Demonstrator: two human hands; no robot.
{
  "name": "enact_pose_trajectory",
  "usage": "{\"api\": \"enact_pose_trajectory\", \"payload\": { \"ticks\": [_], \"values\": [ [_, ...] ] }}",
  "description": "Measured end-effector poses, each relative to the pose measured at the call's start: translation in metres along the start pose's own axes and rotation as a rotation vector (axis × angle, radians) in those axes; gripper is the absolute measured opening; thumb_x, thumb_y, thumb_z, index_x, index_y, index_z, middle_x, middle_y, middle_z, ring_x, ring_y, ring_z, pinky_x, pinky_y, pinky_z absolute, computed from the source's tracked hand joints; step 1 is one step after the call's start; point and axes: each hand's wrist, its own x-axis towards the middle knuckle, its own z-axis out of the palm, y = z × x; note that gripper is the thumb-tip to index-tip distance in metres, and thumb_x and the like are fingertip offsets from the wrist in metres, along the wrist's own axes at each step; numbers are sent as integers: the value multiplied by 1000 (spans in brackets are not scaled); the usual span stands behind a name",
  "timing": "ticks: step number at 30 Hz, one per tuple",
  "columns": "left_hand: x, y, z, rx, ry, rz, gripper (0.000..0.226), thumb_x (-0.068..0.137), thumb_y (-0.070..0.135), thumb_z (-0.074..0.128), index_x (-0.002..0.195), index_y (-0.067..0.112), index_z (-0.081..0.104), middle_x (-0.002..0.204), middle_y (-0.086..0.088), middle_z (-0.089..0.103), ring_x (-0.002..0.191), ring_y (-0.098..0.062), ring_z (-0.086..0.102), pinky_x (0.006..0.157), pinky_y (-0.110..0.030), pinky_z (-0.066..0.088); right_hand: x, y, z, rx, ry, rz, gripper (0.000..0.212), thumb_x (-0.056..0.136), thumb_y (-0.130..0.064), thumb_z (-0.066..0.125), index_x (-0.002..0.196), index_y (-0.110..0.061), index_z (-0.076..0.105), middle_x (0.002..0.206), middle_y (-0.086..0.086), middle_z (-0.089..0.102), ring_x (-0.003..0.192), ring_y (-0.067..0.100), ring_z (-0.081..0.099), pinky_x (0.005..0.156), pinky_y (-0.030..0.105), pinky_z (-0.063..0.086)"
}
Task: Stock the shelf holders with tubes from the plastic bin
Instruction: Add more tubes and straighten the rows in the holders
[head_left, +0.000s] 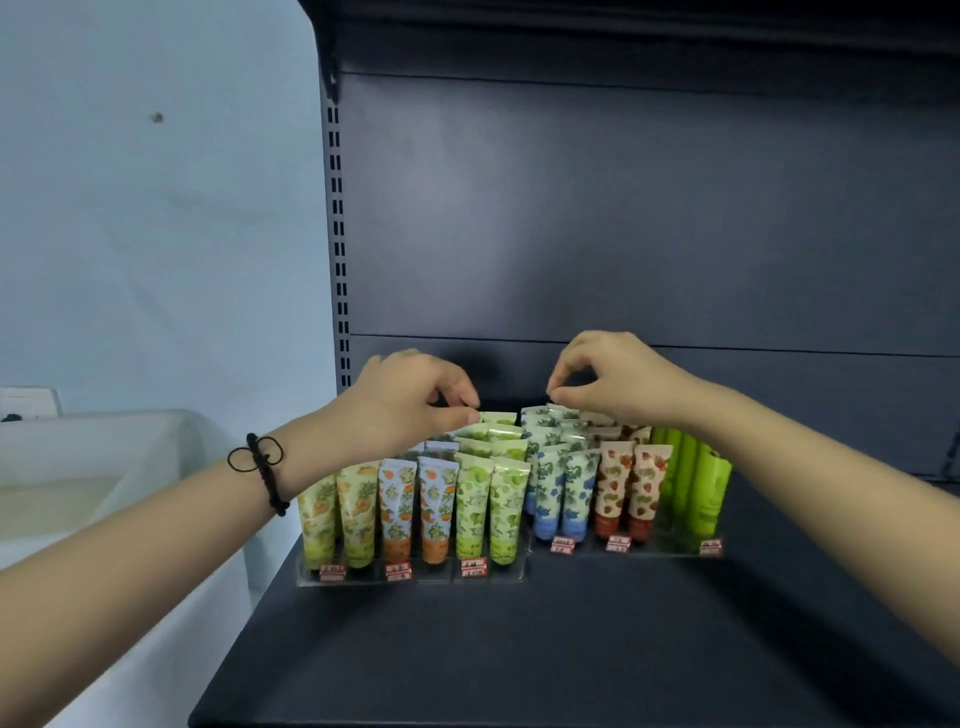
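Two clear shelf holders stand side by side on the dark shelf (519, 649). The left holder (415, 574) has rows of yellow, orange and green-patterned tubes (491, 509). The right holder (623, 548) has blue-patterned tubes (561, 493), strawberry tubes (628, 488) and plain green tubes (696, 488). My left hand (410, 400) pinches the top edge of a green-patterned tube (498, 417) at the back of its row. My right hand (613, 379) pinches the top of a blue-patterned tube (540, 413) at the back. The plastic bin (78, 467) sits at the left.
A pale wall is at the left behind the translucent bin. The shelf's dark back panel (623, 208) rises behind the holders, with a slotted upright (337, 234) at its left edge. Red price tags (474, 566) line the holder fronts. An upper shelf hangs overhead.
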Motion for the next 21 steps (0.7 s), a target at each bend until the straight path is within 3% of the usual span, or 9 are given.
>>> {"api": "enact_pose_trajectory", "payload": {
  "ticks": [5,10,15,21],
  "values": [
    [24,38,21,20,-42,-29,17,81,48,65,90,35,70,74,25,60,83,-3,56,94,-39,42,-19,36,-10,-29,-23,36,11,87,-24,65,89,-20,75,99,-7,63,93,10,60,80,23,45],
    [48,61,43,70,-95,-123,23,78,46,70,94,29,70,84,20,61,91,-6,53,92,-37,31,-27,61,-9,-42,-48,47,13,87,-27,66,89,-19,76,100,-6,64,96,12,60,85,32,49],
    [58,73,59,92,-167,-198,26,76,41,73,97,28,73,95,17,67,98,-7,49,91,-40,23,-31,63,-1,-97,-118,-34,19,84,-32,69,96,-19,77,109,-2,61,108,14,52,93,32,41],
    [55,79,63,94,-224,-205,30,74,43,75,100,29,71,86,20,60,95,-7,48,87,-38,21,-29,58,9,-28,-155,-41,13,82,-20,72,91,-15,78,95,-7,64,100,11,59,88,29,46]
  ]
}}
